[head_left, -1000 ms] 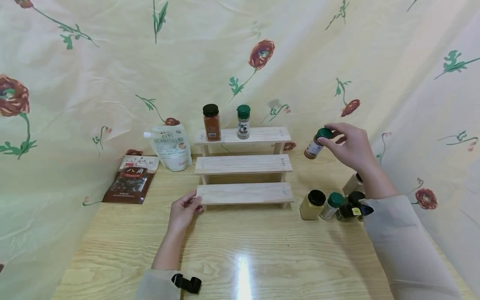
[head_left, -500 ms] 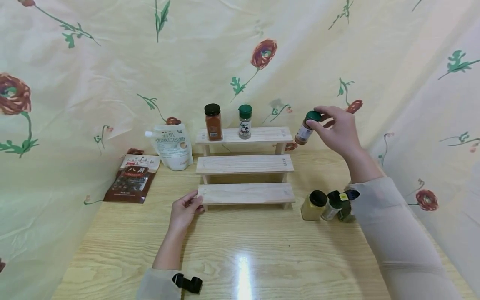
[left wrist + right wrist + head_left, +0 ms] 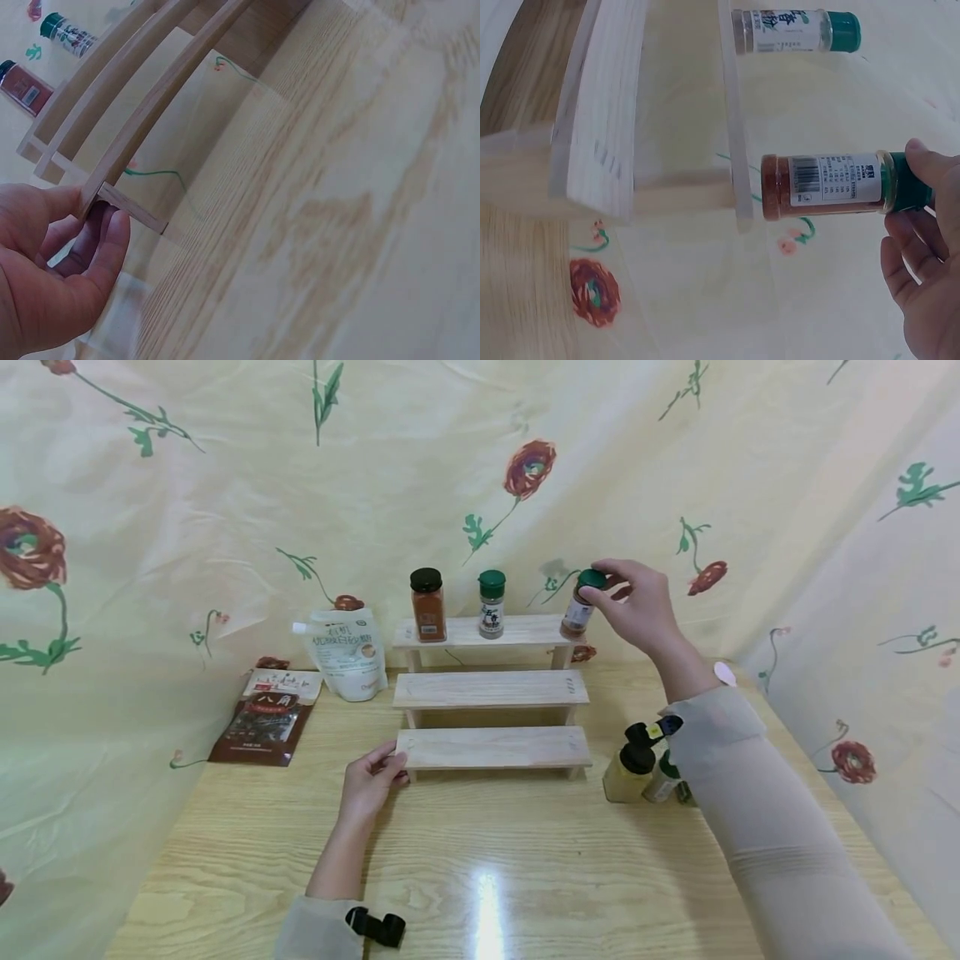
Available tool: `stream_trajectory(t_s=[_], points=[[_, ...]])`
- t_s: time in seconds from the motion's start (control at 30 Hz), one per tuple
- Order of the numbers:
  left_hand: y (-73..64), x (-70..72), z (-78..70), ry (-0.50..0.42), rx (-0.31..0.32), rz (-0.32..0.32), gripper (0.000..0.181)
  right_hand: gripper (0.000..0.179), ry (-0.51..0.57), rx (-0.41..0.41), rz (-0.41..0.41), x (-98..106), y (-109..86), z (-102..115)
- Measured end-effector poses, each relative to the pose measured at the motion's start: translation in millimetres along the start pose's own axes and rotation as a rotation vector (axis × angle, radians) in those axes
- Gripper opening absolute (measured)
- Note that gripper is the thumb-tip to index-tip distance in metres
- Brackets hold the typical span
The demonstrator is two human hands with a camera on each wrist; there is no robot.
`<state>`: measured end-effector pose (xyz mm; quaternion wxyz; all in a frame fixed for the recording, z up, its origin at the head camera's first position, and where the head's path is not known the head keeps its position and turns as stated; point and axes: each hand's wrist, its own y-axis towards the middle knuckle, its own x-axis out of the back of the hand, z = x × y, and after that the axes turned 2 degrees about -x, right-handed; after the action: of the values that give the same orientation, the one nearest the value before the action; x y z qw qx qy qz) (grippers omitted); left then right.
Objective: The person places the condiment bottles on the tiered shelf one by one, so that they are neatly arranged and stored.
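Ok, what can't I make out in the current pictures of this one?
Head view: the right sleeve hides part of the standing jars, so their number is uncertain.
Right wrist view: the fine print on the held jar is too small to read.
Right wrist view: the right edge cuts off the right hand.
Left wrist view: the left edge cuts off the left hand gripping the wooden rack.

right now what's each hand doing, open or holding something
Left hand: gripping the left end of the wooden rack's lowest shelf.
Right hand: holding a spice jar by its green cap.
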<state>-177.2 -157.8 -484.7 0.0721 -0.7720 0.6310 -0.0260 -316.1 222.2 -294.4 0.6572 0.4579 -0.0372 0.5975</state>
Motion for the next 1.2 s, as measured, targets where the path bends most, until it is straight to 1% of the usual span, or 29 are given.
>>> stream_trajectory(t_s=[0.17, 0.43, 0.53, 0.9, 1.2], points=[[-0.4, 0.2, -0.5, -0.003, 0.001, -0.002, 0.037, 0.038, 0.029, -0.023, 0.043, -11, 7.6, 1], [0.0, 2.0, -0.3, 0.008, -0.002, -0.007, 0.037, 0.037, 0.068, -0.093, 0.077, -18, 18.2, 1], [0.4, 2.0, -0.3, 0.008, -0.002, -0.011, 0.036, 0.037, 0.076, -0.102, 0.093, -21, 20.4, 3], [0.6, 0.6, -0.1, 0.008, 0.001, -0.02, 0.035, 0.036, 0.074, -0.085, 0.098, -28, 23.1, 9], [1.0, 0.3, 0.1, 0.004, 0.006, -0.024, 0.035, 0.033, 0.058, -0.048, 0.055, -31, 20.2, 6]])
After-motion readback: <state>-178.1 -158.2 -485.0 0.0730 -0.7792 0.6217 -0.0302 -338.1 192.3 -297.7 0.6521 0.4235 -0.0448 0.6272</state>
